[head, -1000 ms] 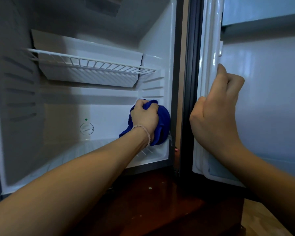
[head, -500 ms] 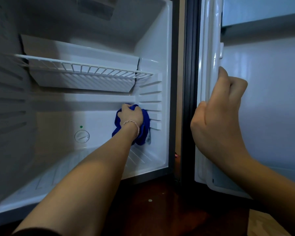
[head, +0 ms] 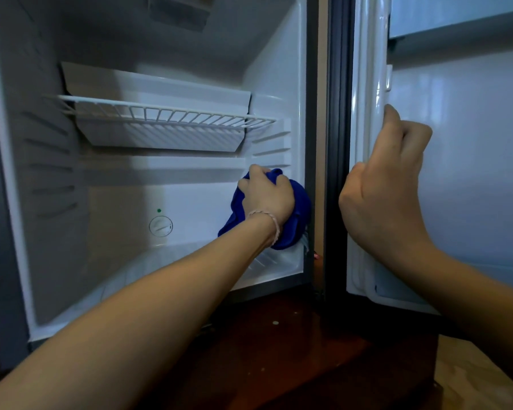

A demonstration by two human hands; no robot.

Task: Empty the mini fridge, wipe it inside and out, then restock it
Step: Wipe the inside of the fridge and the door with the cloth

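Note:
The mini fridge (head: 274, 69) stands open with nothing stored inside. My left hand (head: 265, 196) reaches in and grips a bunched blue cloth (head: 301, 208), pressing it against the lower right inner wall near the front edge. A white wire shelf (head: 166, 112) spans the upper part, above my hand. My right hand (head: 385, 184) holds the inner edge of the open door (head: 456, 158), thumb up along the white door liner, fingers curled round the rim.
A round thermostat dial (head: 161, 226) with a green dot above it sits on the back wall. The fridge stands on a dark brown wooden cabinet (head: 279, 350). A light wooden floor (head: 471, 380) shows at the bottom right.
My left hand with the cloth slid from the front of the right wall back towards the rear corner, then forward and down again to the front edge. My right hand stayed on the door.

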